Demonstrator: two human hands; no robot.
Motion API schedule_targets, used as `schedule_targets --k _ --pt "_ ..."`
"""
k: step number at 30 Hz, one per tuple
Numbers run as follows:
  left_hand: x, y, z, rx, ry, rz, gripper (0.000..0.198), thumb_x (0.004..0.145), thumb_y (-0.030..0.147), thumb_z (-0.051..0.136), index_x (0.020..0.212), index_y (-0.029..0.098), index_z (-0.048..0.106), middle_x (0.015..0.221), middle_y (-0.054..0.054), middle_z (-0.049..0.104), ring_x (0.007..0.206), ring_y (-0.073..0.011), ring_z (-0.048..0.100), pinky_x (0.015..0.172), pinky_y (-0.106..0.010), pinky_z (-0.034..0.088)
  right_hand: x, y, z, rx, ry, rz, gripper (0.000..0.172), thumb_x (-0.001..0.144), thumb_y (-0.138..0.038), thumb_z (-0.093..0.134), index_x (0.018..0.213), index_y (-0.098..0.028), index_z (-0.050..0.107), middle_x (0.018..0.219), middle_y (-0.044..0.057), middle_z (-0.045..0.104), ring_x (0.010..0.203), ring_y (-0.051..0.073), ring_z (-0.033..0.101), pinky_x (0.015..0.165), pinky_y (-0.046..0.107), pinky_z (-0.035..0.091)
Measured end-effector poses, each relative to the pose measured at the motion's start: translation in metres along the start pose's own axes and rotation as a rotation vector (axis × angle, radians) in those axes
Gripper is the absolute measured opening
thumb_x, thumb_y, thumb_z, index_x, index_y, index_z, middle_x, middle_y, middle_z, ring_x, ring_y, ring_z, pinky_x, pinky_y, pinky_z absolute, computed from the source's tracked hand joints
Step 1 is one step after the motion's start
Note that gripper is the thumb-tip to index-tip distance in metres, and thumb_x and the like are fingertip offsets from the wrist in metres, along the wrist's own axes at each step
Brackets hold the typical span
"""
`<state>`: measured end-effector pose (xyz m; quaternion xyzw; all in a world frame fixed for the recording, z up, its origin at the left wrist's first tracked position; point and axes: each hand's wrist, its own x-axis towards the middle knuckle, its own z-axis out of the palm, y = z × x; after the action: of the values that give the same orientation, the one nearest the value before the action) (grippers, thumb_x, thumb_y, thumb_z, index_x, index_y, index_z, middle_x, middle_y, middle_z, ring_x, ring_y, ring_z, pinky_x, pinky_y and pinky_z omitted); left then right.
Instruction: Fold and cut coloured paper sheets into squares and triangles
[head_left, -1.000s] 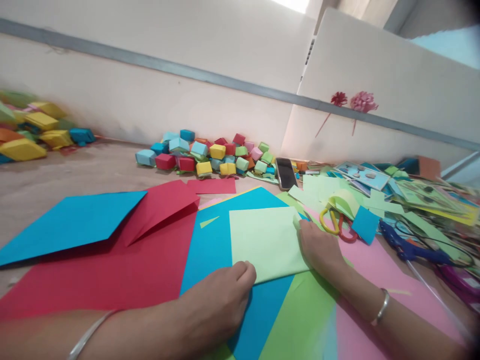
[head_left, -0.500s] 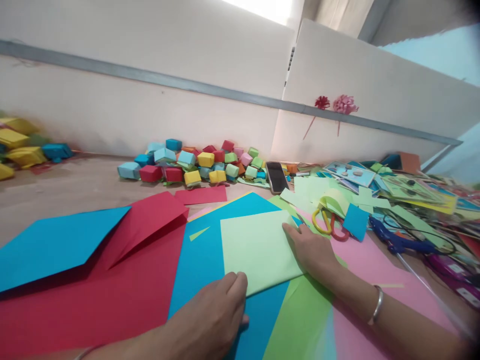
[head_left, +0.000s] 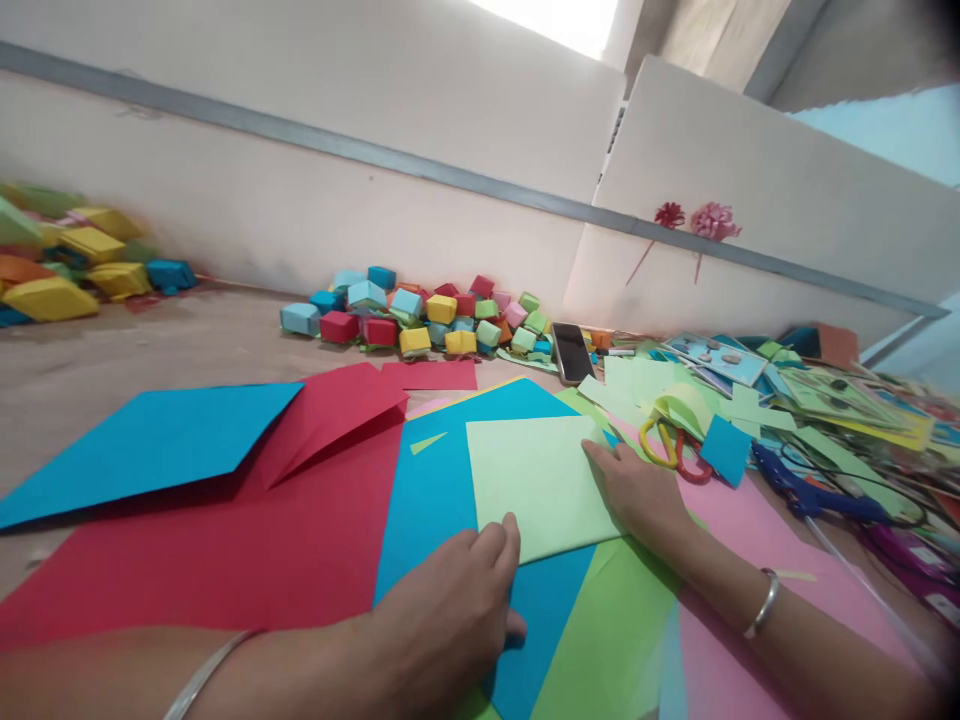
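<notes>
Both hands at the pale green sheet point(head_left: 536, 470), which lay flat on the blue sheet point(head_left: 431, 510), just in from the latter's far corner. Its lower edge looked doubled, as though folded. Over the preceding second the sheet hardly shifted on its support; the change was in the hands. The right hand point(head_left: 649, 500) had been drawn together at the sheet's far right corner, where a small turned-up strip showed; by this moment one digit was stretched out over the surface near that corner, and the strip was no longer visible. Whether the edge was also pinched beneath the right hand could not be told. The left hand point(head_left: 450, 600), at the near left corner, had its thumb spread away from the fingers over the blue sheet, so its grip was released, with a fingertip against the pale green sheet's edge. The change suggested smoothing or steadying rather than lifting. Scissors point(head_left: 680, 458) lay just beyond the right hand. Along the far edge of the work surface point(head_left: 232, 335), by the wall, were the small paper blocks point(head_left: 412, 310) and a phone point(head_left: 572, 353); a blue glue gun point(head_left: 806, 490) lay towards its right edge.
</notes>
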<state>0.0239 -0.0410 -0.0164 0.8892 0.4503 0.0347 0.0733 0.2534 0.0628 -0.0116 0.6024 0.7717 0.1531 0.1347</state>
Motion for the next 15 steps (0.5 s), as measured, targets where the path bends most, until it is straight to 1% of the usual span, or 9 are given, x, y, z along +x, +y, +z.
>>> schedule_targets --k 4,6,9,11,13,14,15 --pt "0.002 0.002 -0.003 0.074 0.045 0.029 0.048 0.084 0.045 0.071 0.114 0.008 0.069 0.116 -0.02 0.066 0.101 -0.0297 0.062 0.084 -0.04 0.054 0.0 -0.001 -0.002 -0.039 -0.021 0.011 0.056 0.099 -0.014 0.031 0.151 -0.034 0.04 0.113 0.01 0.063 0.085 0.023 0.069 0.059 0.029 0.05" --pt "0.004 -0.001 -0.003 0.104 0.062 0.063 0.043 0.086 0.047 0.066 0.105 0.009 0.071 0.111 -0.019 0.068 0.097 -0.03 0.063 0.079 -0.041 0.054 0.001 -0.001 -0.003 -0.047 -0.037 0.014 0.056 0.099 -0.014 0.031 0.151 -0.035 0.039 0.114 0.011 0.063 0.085 0.023 0.07 0.06 0.029 0.051" --pt "0.011 -0.012 -0.004 0.108 0.084 0.126 0.036 0.096 0.042 0.053 0.091 0.012 0.072 0.095 -0.014 0.069 0.086 -0.0271 0.062 0.07 -0.038 0.052 0.001 -0.002 -0.005 -0.042 -0.045 0.011 0.055 0.1 -0.015 0.031 0.151 -0.034 0.039 0.115 0.011 0.063 0.085 0.023 0.069 0.061 0.029 0.051" --pt "0.017 -0.022 -0.006 0.07 0.125 0.154 0.034 0.098 0.037 0.051 0.084 0.014 0.072 0.088 -0.01 0.068 0.08 -0.0236 0.062 0.067 -0.035 0.051 0.001 -0.002 -0.005 -0.034 -0.042 0.015 0.054 0.1 -0.017 0.032 0.151 -0.034 0.039 0.113 0.012 0.063 0.085 0.023 0.069 0.061 0.029 0.051" --pt "0.022 -0.031 -0.008 0.005 0.17 0.158 0.029 0.097 0.032 0.054 0.079 0.015 0.07 0.085 -0.007 0.068 0.077 -0.0204 0.061 0.067 -0.032 0.05 0.0 -0.003 -0.006 -0.018 -0.032 0.023 0.053 0.1 -0.018 0.032 0.15 -0.033 0.04 0.11 0.012 0.063 0.083 0.023 0.069 0.062 0.029 0.051" --pt "0.024 -0.035 -0.008 -0.025 0.191 0.156 0.027 0.096 0.03 0.055 0.079 0.016 0.07 0.086 -0.006 0.068 0.077 -0.0194 0.062 0.066 -0.031 0.05 -0.001 -0.003 -0.007 -0.004 -0.027 0.025 0.052 0.1 -0.019 0.032 0.149 -0.034 0.041 0.109 0.012 0.063 0.082 0.022 0.069 0.063 0.03 0.051" --pt "0.026 -0.039 -0.007 -0.048 0.213 0.154 0.024 0.096 0.028 0.055 0.083 0.017 0.071 0.089 -0.007 0.069 0.08 -0.0194 0.063 0.068 -0.03 0.051 -0.002 -0.003 -0.007 0.014 -0.021 0.024 0.051 0.1 -0.019 0.032 0.148 -0.034 0.041 0.109 0.011 0.063 0.082 0.022 0.069 0.064 0.031 0.052"
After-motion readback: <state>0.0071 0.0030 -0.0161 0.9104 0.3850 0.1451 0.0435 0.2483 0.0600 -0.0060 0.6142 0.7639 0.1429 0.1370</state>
